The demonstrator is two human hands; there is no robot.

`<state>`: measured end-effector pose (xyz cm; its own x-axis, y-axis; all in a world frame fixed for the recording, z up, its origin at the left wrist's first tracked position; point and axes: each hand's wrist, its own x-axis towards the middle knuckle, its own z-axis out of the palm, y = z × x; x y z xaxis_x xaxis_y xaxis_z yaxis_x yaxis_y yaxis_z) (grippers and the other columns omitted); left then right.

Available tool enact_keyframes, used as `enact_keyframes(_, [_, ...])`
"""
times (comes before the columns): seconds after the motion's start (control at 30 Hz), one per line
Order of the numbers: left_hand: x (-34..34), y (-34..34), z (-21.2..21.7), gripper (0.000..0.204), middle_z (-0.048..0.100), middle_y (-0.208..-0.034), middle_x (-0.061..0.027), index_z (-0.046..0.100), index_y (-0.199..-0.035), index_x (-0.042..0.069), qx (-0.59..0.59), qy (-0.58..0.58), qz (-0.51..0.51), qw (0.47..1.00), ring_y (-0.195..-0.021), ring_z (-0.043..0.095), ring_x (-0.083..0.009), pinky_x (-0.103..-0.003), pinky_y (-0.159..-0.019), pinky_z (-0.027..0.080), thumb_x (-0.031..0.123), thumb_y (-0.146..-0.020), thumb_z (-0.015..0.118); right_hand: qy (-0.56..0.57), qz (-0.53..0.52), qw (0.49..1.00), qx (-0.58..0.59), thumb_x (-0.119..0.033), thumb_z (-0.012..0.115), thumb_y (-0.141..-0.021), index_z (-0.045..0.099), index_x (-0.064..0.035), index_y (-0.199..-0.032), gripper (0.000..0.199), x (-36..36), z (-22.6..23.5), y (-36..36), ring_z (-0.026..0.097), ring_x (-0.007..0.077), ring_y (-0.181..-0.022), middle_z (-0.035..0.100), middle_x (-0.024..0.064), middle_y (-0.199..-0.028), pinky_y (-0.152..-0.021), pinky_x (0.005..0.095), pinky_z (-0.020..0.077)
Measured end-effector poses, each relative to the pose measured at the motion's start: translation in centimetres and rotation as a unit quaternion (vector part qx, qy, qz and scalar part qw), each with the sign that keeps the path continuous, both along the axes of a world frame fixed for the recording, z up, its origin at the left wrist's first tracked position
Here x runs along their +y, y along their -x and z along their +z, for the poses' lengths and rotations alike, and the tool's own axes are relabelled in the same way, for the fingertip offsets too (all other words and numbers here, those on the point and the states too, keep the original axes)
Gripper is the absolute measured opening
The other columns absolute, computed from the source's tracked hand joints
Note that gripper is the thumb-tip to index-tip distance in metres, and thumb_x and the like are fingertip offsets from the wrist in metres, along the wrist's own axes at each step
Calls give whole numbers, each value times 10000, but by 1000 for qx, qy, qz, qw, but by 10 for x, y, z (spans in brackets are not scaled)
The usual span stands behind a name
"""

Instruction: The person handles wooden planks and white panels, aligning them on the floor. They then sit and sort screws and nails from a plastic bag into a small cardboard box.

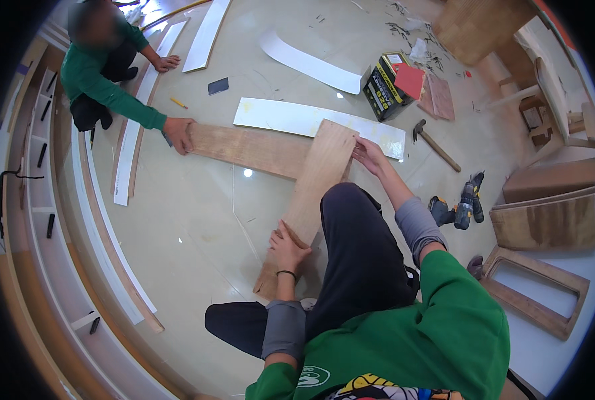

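Observation:
A light wooden board runs slantwise in front of me, its far end lying across a second wooden board. My left hand grips the near part of the slanting board, fingers over its edge. At its far right edge, my right hand holds the board between fingers and thumb. Darker wood shows below my left hand; I cannot tell whether it belongs to the same board. A co-worker's hand grasps the left end of the second board. Behind the crossing lies a white strip.
A hammer, cordless drills and a black-and-yellow can stand or lie at right. Farther off are a phone, a pencil and a curved white strip. Long white strips and a shelf frame line the left.

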<state>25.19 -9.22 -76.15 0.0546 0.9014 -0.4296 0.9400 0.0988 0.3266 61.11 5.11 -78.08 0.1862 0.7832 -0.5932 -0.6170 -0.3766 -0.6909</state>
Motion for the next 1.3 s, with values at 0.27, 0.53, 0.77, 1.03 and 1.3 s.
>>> enact_keyframes(0.27, [23, 14, 13, 1337, 367, -1277, -241, 90, -1500, 78, -3, -28, -18, 999, -1154, 418, -421, -585, -961, 372, 345, -465, 893, -39, 33, 995, -88, -325, 634, -917, 588, -32, -1085, 341, 48, 29, 32, 627, 206, -931, 637, 73, -1038, -829, 322, 509])
enact_keyframes(0.53, [41, 50, 88, 1352, 316, -1295, -266, 45, -1470, -9, -174, -107, -7, 979, -1199, 377, -431, -484, -1047, 345, 343, -479, 896, -283, 12, 950, -129, -125, 699, -863, 595, 9, -1064, 263, 52, 208, 116, 634, 134, -912, 659, 74, -985, -821, 290, 517])
enact_keyframes(0.77, [50, 84, 120, 1360, 271, -1366, -219, 22, -1447, -43, -243, -268, 40, 931, -1302, 306, -366, -455, -1118, 273, 392, -510, 907, -503, -43, 824, -257, -48, 765, -719, 583, 16, -992, 334, -19, 375, 207, 669, 180, -834, 663, 113, -911, -747, 267, 529])
enact_keyframes(1.03, [43, 50, 203, 993, 379, -1316, -170, 285, -1321, 18, -540, -251, 247, 764, -1242, 390, -312, -450, -1092, 289, 426, -619, 857, -645, -2, 701, -303, 25, 734, -652, 512, 10, -1009, 420, -80, 418, 221, 663, 229, -830, 641, 195, -940, -715, 286, 531])
enact_keyframes(1.3, [64, 63, 187, 804, 473, -1267, -152, 434, -1262, 47, -376, -315, 148, 859, -1206, 445, -315, -489, -1063, 303, 429, -666, 817, -680, 1, 656, -329, 7, 711, -632, 530, 31, -1012, 422, -102, 435, 218, 687, 242, -826, 660, 222, -953, -716, 289, 557])
